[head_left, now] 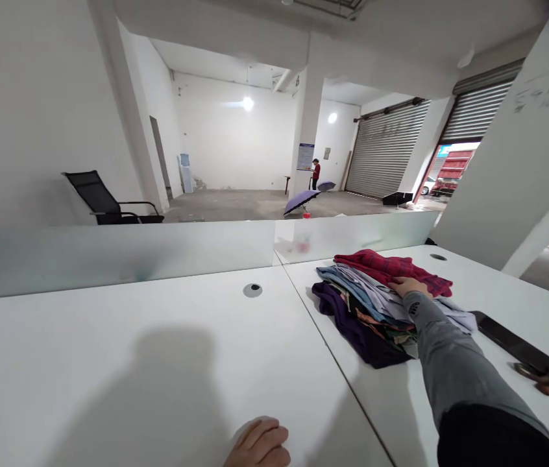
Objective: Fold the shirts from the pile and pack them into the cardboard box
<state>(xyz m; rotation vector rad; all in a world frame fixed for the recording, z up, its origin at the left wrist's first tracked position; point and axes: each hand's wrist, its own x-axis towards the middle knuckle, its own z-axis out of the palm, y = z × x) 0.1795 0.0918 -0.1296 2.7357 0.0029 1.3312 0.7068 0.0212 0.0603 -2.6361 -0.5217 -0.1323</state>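
A stack of folded clothes lies on the right-hand white desk, with a red plaid shirt (pixel 376 263) on top. Under it show a pale striped garment (pixel 369 285), a blue one and, at the bottom, a dark purple garment (pixel 352 327). My right hand (pixel 409 287), its arm in a grey sleeve, reaches onto the stack with its fingers closed at the near edge of the plaid shirt; the fingertips are partly hidden. My left hand (pixel 261 443) rests on the left-hand desk near the bottom of the view, fingers loosely bent, holding nothing.
Right of the stack lie a long dark flat object (pixel 522 340) and a dark looped item (pixel 547 377). A frosted divider (pixel 123 253) runs along the desks' far edge. A cable hole (pixel 253 290) opens in the left desk. Beyond are a black chair (pixel 109 198), umbrellas and a person (pixel 316 172).
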